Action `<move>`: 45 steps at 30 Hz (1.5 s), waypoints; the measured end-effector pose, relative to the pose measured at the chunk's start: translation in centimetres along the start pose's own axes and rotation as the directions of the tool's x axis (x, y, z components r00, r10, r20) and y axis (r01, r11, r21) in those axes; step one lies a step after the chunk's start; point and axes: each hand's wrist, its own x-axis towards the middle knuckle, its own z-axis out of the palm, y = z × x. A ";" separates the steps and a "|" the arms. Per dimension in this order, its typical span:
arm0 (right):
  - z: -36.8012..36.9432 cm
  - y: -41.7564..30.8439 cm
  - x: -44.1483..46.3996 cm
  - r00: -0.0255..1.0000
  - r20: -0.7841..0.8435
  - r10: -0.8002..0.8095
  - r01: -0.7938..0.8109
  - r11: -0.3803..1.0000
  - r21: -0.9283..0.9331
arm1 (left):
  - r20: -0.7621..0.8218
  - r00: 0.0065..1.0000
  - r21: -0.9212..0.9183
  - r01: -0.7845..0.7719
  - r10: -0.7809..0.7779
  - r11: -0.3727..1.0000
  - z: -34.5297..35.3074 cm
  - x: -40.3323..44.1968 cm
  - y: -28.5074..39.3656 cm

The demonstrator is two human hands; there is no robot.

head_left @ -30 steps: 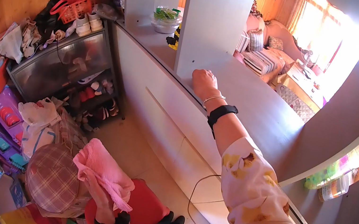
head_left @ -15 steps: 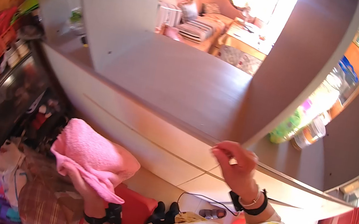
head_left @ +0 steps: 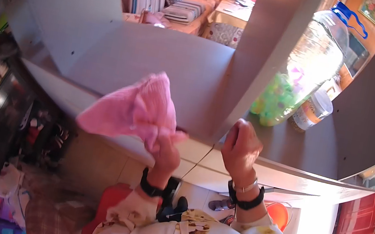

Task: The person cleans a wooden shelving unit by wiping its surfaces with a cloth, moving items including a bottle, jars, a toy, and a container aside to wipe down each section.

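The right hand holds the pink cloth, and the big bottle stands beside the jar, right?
Wrong hand: the head view shows the pink cloth in the left hand. The big bottle does stand beside the jar.

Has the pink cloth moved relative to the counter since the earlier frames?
Yes. The pink cloth in the left hand has moved toward the counter: earlier it showed clear of its front edge; now it overlaps that edge in view.
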 end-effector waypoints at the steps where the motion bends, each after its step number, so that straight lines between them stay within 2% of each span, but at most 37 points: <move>1: -0.7 0.5 -0.4 0.999 -0.030 0.041 -0.039 0.998 0.056 | 0.047 0.999 0.016 0.013 -0.014 1.000 0.7 0.0 -0.6; 3: -2.8 1.1 -1.7 0.991 -0.023 0.132 -0.122 0.964 0.234 | 0.091 0.995 0.063 0.040 -0.046 0.997 0.9 0.4 -0.9; 7: -5.8 1.6 -2.8 0.992 0.016 0.127 -0.126 0.935 0.331 | 0.073 0.995 0.149 0.060 -0.071 0.987 -1.6 0.2 0.2; 9: -6.4 2.2 -3.5 0.999 0.037 -0.034 0.020 0.947 0.321 | 0.048 0.995 0.188 0.074 -0.084 0.979 -2.8 -0.3 1.0; 12: -6.8 2.4 -4.2 0.999 -0.009 -0.036 0.037 0.931 0.364 | 0.035 0.995 0.244 0.078 -0.089 0.967 -4.3 -0.8 2.3; 17: -6.5 3.5 -4.0 0.999 -0.003 -0.051 0.049 0.927 0.373 | 0.113 0.991 0.311 0.031 -0.070 0.950 -3.9 0.2 4.1; 19: -6.2 3.6 -3.6 1.000 0.031 0.001 -0.012 0.936 0.351 | 0.172 0.983 0.323 0.007 -0.066 0.946 -3.1 1.0 4.7; 22: -5.8 3.7 -3.4 1.000 0.029 0.006 -0.015 0.945 0.328 | 0.254 0.965 0.324 -0.020 -0.067 0.946 -1.7 2.5 5.4; 26: -5.3 3.9 -3.5 1.000 -0.023 0.020 -0.012 0.948 0.318 | 0.363 0.927 0.332 -0.041 -0.088 0.943 -0.1 4.5 6.1; 29: -5.2 3.9 -3.8 0.992 -0.051 0.112 -0.092 0.952 0.290 | 0.459 0.880 0.386 -0.075 -0.121 0.919 0.4 5.7 6.5; 30: -5.1 3.8 -3.7 0.995 -0.018 0.098 -0.088 0.947 0.309 | 0.503 0.853 0.421 -0.102 -0.139 0.901 0.5 6.1 6.5; 32: -5.0 3.9 -3.9 0.991 -0.069 0.115 -0.098 0.972 0.214 | 0.605 0.783 0.515 -0.243 -0.148 0.822 0.3 7.0 6.3; 33: -5.0 3.9 -3.9 0.990 -0.054 0.129 -0.115 0.971 0.208 | 0.696 0.711 0.561 -0.452 -0.100 0.693 0.0 7.3 5.9; 34: -5.2 3.6 -4.2 0.991 -0.016 0.134 -0.127 0.969 0.211 | 0.679 0.724 0.571 -0.417 -0.121 0.707 0.2 6.7 5.6; 35: -5.1 3.6 -4.0 0.990 -0.005 0.143 -0.139 0.968 0.211 | 0.802 0.597 0.544 -0.707 -0.031 0.451 0.9 6.7 5.5; 37: -4.9 3.6 -3.5 0.989 -0.008 0.146 -0.141 0.965 0.221 | 0.865 0.502 0.480 -0.840 0.026 0.254 2.0 6.8 4.7; 38: -4.9 3.6 -3.4 0.991 -0.031 0.133 -0.123 0.966 0.226 | 0.867 0.497 0.476 -0.849 0.039 0.231 2.1 6.7 4.7; 40: -5.0 3.4 -3.2 0.989 0.028 0.146 -0.148 0.964 0.220 | 0.837 0.529 0.481 -0.832 0.137 0.275 2.3 6.6 5.0; 42: -4.7 3.4 -3.1 0.989 0.025 0.143 -0.145 0.962 0.229 | 0.831 0.534 0.488 -0.835 0.157 0.255 2.5 6.6 4.8; 44: -4.6 3.2 -2.7 0.999 0.040 0.012 -0.020 0.978 0.209 | 0.823 0.538 0.489 -0.834 0.183 0.255 2.8 6.6 4.7; 45: -4.6 3.2 -2.9 0.998 0.052 0.039 -0.049 0.977 0.208 | 0.831 0.540 0.489 -0.824 0.136 0.286 3.1 7.0 4.7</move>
